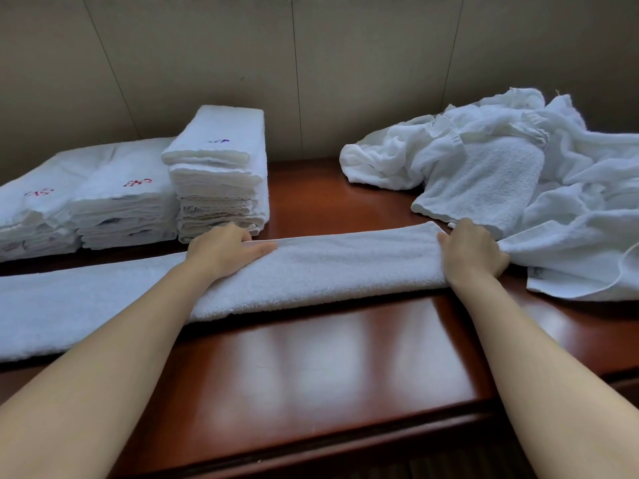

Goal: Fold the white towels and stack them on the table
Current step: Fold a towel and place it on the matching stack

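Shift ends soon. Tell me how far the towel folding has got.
Done: three stacks of folded towels at the table's left. In hand: a long folded towel strip, left hand flat on it, right hand gripping its end. Left: the crumpled pile at right.

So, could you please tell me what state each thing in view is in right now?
long towel: folded into a narrow strip, flat across the table.
left hand: flat on the strip, fingers straight.
right hand: grip closed on the strip's right end.
tallest stack: folded, neat.
lower stacks: folded, side by side.
towel pile: crumpled, unfolded.
table: bare at the front.
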{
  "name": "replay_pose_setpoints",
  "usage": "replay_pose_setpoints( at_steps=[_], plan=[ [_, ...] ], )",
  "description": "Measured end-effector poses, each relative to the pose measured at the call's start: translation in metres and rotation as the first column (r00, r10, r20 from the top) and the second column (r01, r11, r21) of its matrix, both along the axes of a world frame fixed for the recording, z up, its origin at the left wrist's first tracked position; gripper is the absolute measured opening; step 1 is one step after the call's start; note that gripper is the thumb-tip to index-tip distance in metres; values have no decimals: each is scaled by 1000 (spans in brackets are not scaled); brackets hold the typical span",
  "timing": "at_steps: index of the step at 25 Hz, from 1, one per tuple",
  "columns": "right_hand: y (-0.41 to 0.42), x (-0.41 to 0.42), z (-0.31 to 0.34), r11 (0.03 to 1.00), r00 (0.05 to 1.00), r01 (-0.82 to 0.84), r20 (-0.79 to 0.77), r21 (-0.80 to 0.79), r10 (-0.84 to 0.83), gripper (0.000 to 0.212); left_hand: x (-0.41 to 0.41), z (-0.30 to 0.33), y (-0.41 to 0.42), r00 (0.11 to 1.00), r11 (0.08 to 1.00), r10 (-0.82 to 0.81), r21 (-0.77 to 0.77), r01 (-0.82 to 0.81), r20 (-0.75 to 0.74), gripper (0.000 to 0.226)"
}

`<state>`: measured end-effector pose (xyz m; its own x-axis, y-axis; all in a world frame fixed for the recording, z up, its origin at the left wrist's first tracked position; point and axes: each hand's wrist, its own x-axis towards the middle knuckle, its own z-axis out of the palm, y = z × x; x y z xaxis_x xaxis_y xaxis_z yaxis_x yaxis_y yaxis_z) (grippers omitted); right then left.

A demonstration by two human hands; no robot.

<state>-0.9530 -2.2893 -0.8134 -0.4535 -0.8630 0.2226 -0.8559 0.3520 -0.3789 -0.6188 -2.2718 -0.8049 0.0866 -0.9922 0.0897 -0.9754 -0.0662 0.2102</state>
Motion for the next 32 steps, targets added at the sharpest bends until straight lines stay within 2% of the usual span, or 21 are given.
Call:
replay_pose_setpoints(
  at_steps=[3,5,6,8,10,13,17,21,23,25,27,29,32],
  plan=[
    [3,7,3,998,985,-18,-172,-59,8,40,-7,-3,2,983,1000,-6,-21,11,185,61],
    [6,28,9,992,966,-85,-253,-95,58,33,-10,-4,4,976,999,-15,-28,22,217,53],
    [8,45,13,982,954,-147,-280,-116,110,27,-9,-3,3,979,1000,-27,-9,30,203,51],
    [18,90,20,933,912,-334,-296,-130,285,20,0,3,-1,994,995,-94,45,91,59,46],
    [32,140,22,826,801,-556,-328,-97,501,20,21,14,3,979,978,-179,89,188,-98,35],
    [49,202,21,651,621,-759,-335,-29,709,22,71,28,20,976,964,-196,160,210,-100,25],
    [57,267,10,470,434,-881,-290,61,853,23,149,26,52,988,980,-72,175,96,-136,22],
    [74,328,9,345,328,-938,-249,29,911,32,207,33,78,988,983,-7,183,35,-154,11],
    [77,353,9,311,300,-951,-265,-1,916,33,224,46,83,991,982,1,185,24,-133,6],
    [72,369,4,325,312,-946,-287,-4,906,29,231,46,79,996,995,11,100,-2,-88,11],
    [68,374,-3,371,355,-928,-243,25,903,27,230,21,75,993,994,111,-24,-111,24,14],
    [69,380,-3,411,393,-908,-183,77,901,29,228,-4,82,950,950,295,-141,-280,104,28],
    [73,394,5,462,435,-881,-206,101,876,28,229,-1,97,903,910,355,-312,-274,242,36]
  ],
)
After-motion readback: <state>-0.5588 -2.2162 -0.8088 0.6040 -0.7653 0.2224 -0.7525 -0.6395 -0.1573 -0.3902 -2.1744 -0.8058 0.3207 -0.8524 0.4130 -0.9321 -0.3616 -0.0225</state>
